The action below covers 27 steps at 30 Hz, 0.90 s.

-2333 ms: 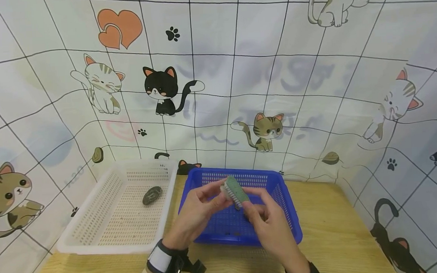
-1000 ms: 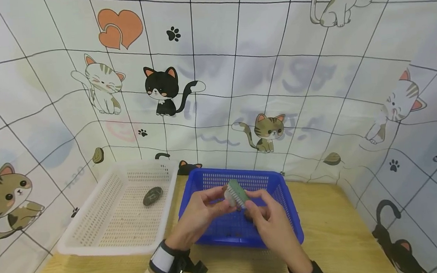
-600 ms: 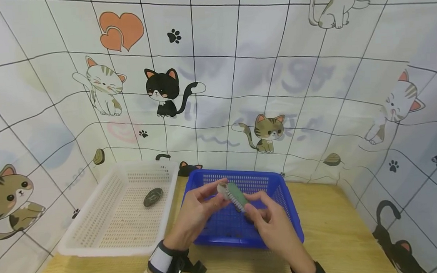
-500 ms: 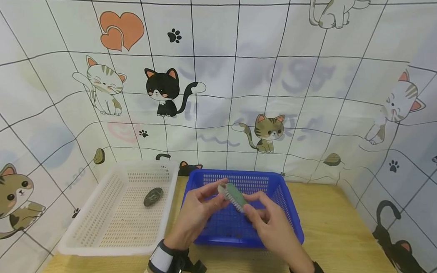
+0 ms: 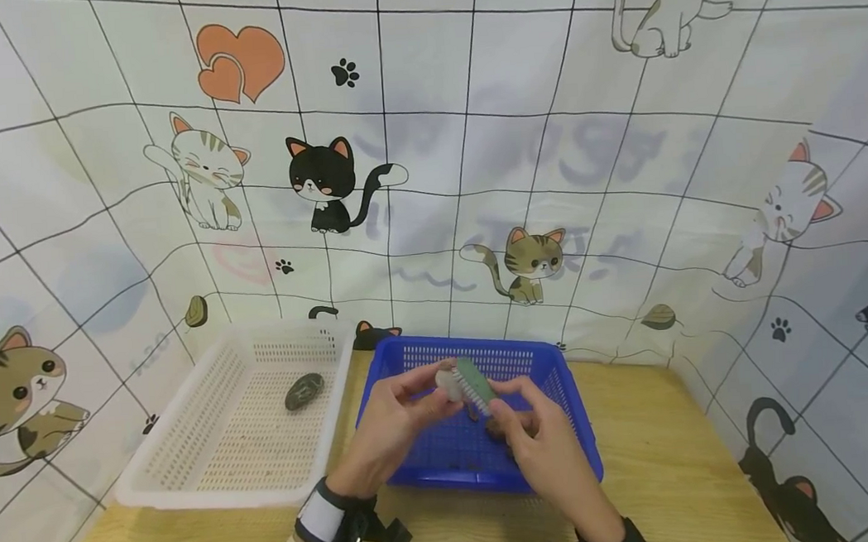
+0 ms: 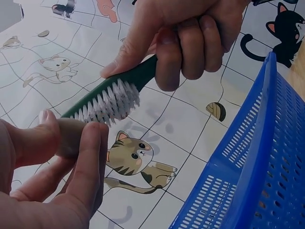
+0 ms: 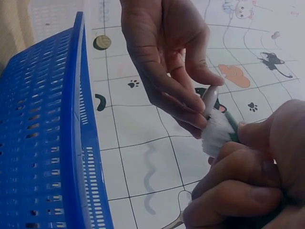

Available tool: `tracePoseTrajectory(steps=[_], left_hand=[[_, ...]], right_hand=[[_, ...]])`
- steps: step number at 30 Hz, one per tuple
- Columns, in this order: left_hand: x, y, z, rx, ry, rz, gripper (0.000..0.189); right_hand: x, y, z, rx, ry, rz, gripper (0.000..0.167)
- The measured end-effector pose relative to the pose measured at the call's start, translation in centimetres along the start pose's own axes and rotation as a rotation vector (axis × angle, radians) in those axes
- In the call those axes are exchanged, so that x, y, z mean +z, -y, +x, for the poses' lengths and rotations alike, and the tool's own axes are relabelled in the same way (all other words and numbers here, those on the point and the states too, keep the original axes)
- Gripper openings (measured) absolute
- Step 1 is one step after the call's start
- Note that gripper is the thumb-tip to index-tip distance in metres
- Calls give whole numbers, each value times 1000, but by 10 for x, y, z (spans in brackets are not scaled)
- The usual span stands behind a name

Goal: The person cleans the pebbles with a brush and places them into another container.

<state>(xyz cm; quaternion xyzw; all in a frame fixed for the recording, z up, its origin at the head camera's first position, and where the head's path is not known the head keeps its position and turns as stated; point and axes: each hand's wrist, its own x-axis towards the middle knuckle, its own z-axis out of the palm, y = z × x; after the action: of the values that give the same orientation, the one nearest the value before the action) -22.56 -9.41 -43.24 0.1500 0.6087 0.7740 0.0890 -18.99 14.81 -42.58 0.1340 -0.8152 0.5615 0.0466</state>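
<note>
My left hand [image 5: 391,419] pinches a small pale stone [image 5: 448,384] between thumb and fingers, over the blue basket [image 5: 417,475]. In the left wrist view the stone [image 6: 70,137] looks grey-brown and smooth. My right hand [image 5: 541,438] grips a green scrub brush [image 5: 474,378] with white bristles. Its thumb lies along the green back in the left wrist view, the other fingers curled round the handle. The bristles [image 7: 218,132] meet the stone's edge in the right wrist view. Brown stones [image 5: 496,429] lie in the blue basket, partly hidden behind my right hand.
A white basket [image 5: 340,442] stands to the left with one dark, marked stone [image 5: 305,392] in it. Both baskets rest on a wooden table [image 5: 654,456]. A cat-print sheet [image 5: 427,155] hangs behind and along the sides.
The brush shifts back and forth by small amounts against the pale stone, and the stone has turned slightly in my left fingers. Both hands keep their holds over the blue basket.
</note>
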Motion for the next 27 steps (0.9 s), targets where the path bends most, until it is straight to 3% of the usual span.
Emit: tracePoseTrajectory(steps=[6,10,15,19,23,27], left_hand=[[-3,-1,0,-1,-47,-12,57],[-2,0,1,-15,-2,17,56],[-1,1,0,2,47,53,58],[-2,0,-1,12,0,50,57],[-3,-3,-2,21,-53,22,54],[-3,-3,-2,20,-64,-4,54]], right_hand=[[1,0,-1,-35,66,28,29],[4,-1,-1,-69,59,44,29],[5,-1,0,-37,-14,14,28],[3,-2,2,-15,-32,-21,27],[1,-1,1,-8,10,-26,27],[3,1,-3,-46,45,-5,27]])
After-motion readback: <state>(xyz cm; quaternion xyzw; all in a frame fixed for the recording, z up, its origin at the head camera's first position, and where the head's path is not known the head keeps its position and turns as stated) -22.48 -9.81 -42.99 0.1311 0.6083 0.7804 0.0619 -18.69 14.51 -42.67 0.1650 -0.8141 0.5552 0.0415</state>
